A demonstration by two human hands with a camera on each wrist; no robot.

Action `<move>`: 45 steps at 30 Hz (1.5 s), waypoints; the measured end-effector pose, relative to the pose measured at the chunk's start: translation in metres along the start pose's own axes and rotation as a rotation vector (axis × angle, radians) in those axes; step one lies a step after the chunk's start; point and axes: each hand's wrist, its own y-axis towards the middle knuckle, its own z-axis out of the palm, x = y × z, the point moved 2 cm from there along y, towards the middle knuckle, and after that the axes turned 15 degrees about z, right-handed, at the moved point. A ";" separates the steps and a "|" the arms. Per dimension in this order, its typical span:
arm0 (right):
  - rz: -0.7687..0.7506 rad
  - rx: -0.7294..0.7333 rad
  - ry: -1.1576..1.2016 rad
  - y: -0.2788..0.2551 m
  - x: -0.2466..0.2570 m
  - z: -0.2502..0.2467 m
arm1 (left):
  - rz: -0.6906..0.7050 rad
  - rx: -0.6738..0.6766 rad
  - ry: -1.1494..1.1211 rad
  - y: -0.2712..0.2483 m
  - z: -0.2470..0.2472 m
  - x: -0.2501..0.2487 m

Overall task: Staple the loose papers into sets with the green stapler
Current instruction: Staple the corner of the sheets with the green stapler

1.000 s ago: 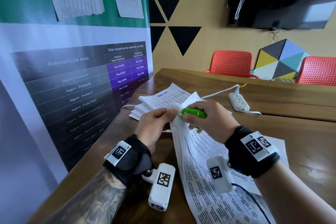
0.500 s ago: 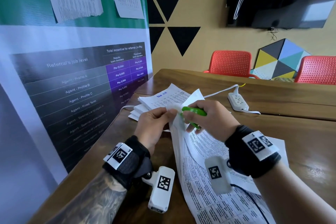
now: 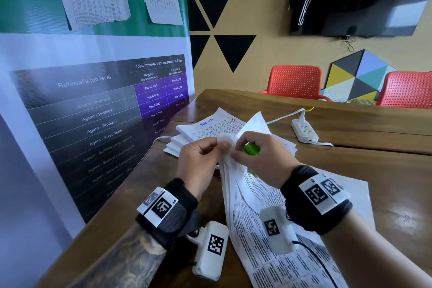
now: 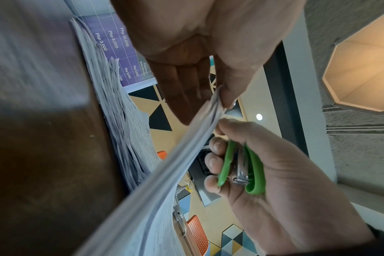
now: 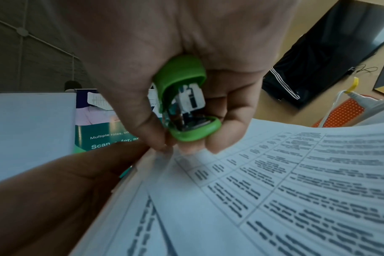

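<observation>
- The banner point(image 3: 98, 105) stands along the left edge of the table point(image 3: 350, 170), left of the set of papers and out of reach of the work.
- The spare stack point(image 3: 210, 131) lies flat on the table just behind the set, probably kept there so the next sheets are close to hand.
- The left hand point(image 3: 198, 166), at the set's left side, pinches the raised top corner between thumb and fingers; this likely keeps the sheets squared so one staple can catch them all.
- The set of papers point(image 3: 252, 213) slopes from that lifted corner down toward the person, its lower part resting on the table.
- The right hand point(image 3: 261, 159), at the set's right side, curls around the green stapler point(image 4: 241, 166) with its fingertips touching the same corner.
- The stapler's mouth is beside the corner, not yet over it, so the corner seems to be getting a last tidy before stapling.
- The power strip point(image 3: 304, 131) lies well to the right of the set, clear of both hands.
</observation>
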 end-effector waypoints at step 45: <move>-0.074 -0.092 -0.132 -0.005 0.004 -0.010 | 0.009 0.022 -0.041 -0.003 0.004 0.001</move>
